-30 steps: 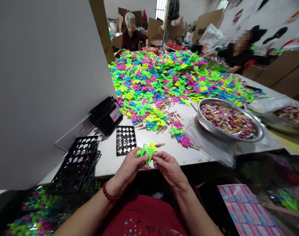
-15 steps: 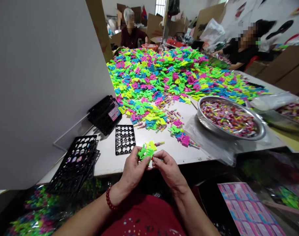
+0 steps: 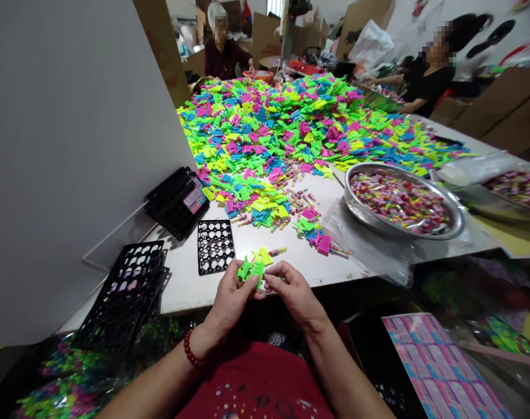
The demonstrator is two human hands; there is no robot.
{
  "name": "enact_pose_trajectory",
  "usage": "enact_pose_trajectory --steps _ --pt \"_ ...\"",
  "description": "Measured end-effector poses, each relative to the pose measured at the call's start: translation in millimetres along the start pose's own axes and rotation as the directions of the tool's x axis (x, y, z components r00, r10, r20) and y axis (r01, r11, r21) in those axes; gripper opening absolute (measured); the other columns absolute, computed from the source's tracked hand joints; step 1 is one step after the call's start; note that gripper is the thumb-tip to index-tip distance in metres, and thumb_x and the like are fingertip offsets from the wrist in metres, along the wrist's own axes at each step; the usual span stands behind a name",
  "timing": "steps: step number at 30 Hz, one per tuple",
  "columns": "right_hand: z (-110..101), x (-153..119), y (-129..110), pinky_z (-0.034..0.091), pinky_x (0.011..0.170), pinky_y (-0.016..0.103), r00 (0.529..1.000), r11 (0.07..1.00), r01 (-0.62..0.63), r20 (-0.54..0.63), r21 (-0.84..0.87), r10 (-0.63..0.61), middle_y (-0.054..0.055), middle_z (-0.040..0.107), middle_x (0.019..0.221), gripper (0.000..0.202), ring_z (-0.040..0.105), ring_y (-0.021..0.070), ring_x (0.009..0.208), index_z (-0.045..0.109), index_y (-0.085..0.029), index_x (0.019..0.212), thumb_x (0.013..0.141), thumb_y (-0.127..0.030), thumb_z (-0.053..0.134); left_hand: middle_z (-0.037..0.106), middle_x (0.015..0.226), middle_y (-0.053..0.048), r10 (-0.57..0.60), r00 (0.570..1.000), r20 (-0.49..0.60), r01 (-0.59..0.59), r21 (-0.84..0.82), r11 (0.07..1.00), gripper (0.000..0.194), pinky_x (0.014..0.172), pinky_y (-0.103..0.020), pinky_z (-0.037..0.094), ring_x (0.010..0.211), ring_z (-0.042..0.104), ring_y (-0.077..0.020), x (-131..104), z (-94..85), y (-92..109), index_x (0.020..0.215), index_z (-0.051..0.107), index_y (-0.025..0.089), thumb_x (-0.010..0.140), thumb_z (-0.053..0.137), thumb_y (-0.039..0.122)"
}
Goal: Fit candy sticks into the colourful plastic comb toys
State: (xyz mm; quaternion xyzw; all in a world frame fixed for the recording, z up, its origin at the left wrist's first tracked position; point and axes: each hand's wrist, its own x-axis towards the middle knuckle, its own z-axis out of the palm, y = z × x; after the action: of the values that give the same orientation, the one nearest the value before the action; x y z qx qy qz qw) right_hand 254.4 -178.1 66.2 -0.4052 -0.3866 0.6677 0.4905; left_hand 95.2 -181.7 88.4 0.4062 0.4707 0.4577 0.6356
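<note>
The toy point(image 3: 258, 271) in the left hand point(image 3: 230, 298) is bright green; left of that hand, the grid-patterned tray point(image 3: 199, 247) is black.

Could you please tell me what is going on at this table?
A person holds a green toy in the left hand, while the right hand pinches a small piece against it, mostly hidden by the fingers. A yellow toy lies on the table just beyond, with a black tray to the left and a metal bowl to the right. Behind is a big heap of bright toys, with two other people near its far side.
</note>
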Motion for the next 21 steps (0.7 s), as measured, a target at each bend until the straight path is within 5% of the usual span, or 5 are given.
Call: enact_pose_trajectory --steps 8,16,21 --pt "-10.0 -1.6 1.7 0.046 0.073 0.027 0.999 0.992 -0.046 -0.016 0.116 0.048 -0.001 0.067 0.082 0.025 0.058 0.0126 0.072 0.070 -0.020 0.085 0.074 -0.035 0.085 0.069 0.094 -0.003 -0.191 0.981 0.024 0.188 -0.328 0.926 0.043 0.066 -0.021 0.059 0.076 0.067 -0.0126 2.6 1.6 -0.4 0.098 0.060 0.015 0.065 0.087 0.023" --pt "-6.5 -17.2 -1.2 0.044 0.074 0.026 0.999 1.000 -0.014 -0.029 0.028 0.014 -0.001 0.067 0.082 0.024 0.057 0.0139 0.076 0.070 -0.021 0.086 0.076 -0.038 0.083 0.069 0.085 -0.002 -0.302 0.947 0.106 0.320 -0.307 0.896 0.046 0.060 -0.020 0.059 0.068 0.066 -0.0122 2.0 -1.8 6.1 0.093 0.060 0.015 0.057 0.089 0.014" --pt "-3.8 -19.0 -4.7 0.046 0.078 0.029 0.999 1.000 -0.003 -0.034 -0.030 0.002 0.000 0.068 0.085 0.025 0.059 0.0169 0.081 0.071 -0.022 0.085 0.076 -0.042 0.082 0.066 0.080 -0.002 -0.281 0.953 0.111 0.302 -0.278 0.912 0.038 0.052 -0.016 0.055 0.062 0.063 -0.0093 -1.4 -2.4 4.2 0.090 0.060 0.013 0.066 0.087 0.026"
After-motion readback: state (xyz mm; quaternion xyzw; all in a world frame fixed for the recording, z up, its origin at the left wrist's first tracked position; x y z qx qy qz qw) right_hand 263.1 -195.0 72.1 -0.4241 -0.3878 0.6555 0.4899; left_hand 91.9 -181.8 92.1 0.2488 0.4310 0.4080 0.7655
